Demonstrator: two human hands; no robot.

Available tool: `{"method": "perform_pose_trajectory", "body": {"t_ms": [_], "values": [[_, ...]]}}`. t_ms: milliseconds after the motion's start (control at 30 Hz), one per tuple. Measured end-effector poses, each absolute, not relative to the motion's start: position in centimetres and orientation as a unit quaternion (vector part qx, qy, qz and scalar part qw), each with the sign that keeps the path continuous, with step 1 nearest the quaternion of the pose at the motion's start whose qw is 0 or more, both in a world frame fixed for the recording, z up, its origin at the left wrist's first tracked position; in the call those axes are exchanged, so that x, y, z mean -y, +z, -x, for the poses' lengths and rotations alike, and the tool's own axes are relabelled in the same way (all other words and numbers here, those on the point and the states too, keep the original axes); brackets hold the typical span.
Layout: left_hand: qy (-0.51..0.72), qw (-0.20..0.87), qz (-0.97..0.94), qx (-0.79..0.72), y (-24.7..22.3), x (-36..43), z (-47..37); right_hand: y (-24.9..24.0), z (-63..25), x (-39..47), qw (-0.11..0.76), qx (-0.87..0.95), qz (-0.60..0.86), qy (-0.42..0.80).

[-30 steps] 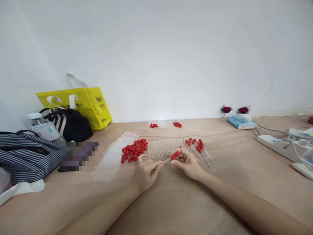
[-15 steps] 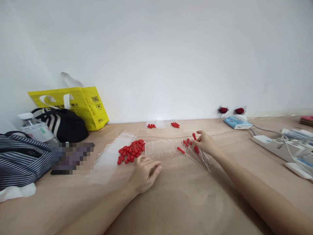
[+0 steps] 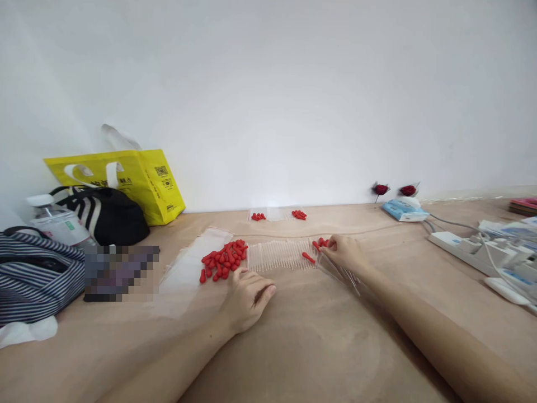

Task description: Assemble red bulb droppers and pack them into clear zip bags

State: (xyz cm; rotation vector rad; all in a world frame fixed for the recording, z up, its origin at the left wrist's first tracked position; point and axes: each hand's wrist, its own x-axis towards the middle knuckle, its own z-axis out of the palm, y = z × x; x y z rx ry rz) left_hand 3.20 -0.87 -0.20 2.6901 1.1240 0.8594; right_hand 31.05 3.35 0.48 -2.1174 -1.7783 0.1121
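My right hand [image 3: 344,253] is pinched at the red bulb ends of a few thin clear droppers [image 3: 347,275], whose tubes slant out beneath the palm. Its fingers partly hide the red bulbs [image 3: 321,243] there. One more red-ended dropper [image 3: 309,257] lies just left of the fingertips. Between the hands, a row of thin clear tubes [image 3: 279,254] is laid side by side. My left hand [image 3: 248,299] rests on the table below the row, empty, fingers loosely bent and thumb apart. Near its fingertips is a pile of loose red rubber bulbs [image 3: 224,259].
Clear plastic bags [image 3: 184,280] lie under and beside the pile. Two small groups of red bulbs [image 3: 299,215] sit by the wall. On the left stand a yellow bag [image 3: 163,190], black bag [image 3: 119,215] and striped bag [image 3: 42,274]. A power strip [image 3: 465,252] and tissue pack [image 3: 405,210] are right.
My right hand has moved slightly left and down, and its fingers have closed. Red bulbs that stuck out around it are now gathered by the fingertips or hidden. My left hand stays put.
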Motion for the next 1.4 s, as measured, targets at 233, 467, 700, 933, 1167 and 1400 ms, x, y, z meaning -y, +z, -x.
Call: {"method": "perform_pose_trajectory", "body": {"t_ms": [233, 467, 700, 933, 1167, 1400], "values": [[0.284, 0.055, -0.883, -0.369, -0.2, 0.9, -3.2, 2.2, -29.6, -1.8, 0.054, 0.653, 0.751, 0.081], [0.28, 0.052, -0.883, -0.372, -0.1, 1.0, -3.2, 1.6, -30.0, -2.4, 0.037, 0.646, 0.754, 0.114], [0.275, 0.045, -0.881, -0.382, -0.1, 1.0, -3.3, 1.5, -29.9, -2.5, 0.029, 0.673, 0.728, 0.122], [0.272, 0.05, -0.882, -0.382, 0.0, 1.0, -3.3, 2.4, -31.4, -2.7, 0.053, 0.683, 0.715, 0.14], [0.275, 0.047, -0.881, -0.382, 0.1, 1.0, -3.3, 2.4, -33.0, -3.5, 0.058, 0.611, 0.782, 0.11], [0.273, 0.045, -0.88, -0.385, 0.0, 0.9, -3.3, 1.5, -32.7, -3.7, 0.044, 0.59, 0.803, 0.077]]}}
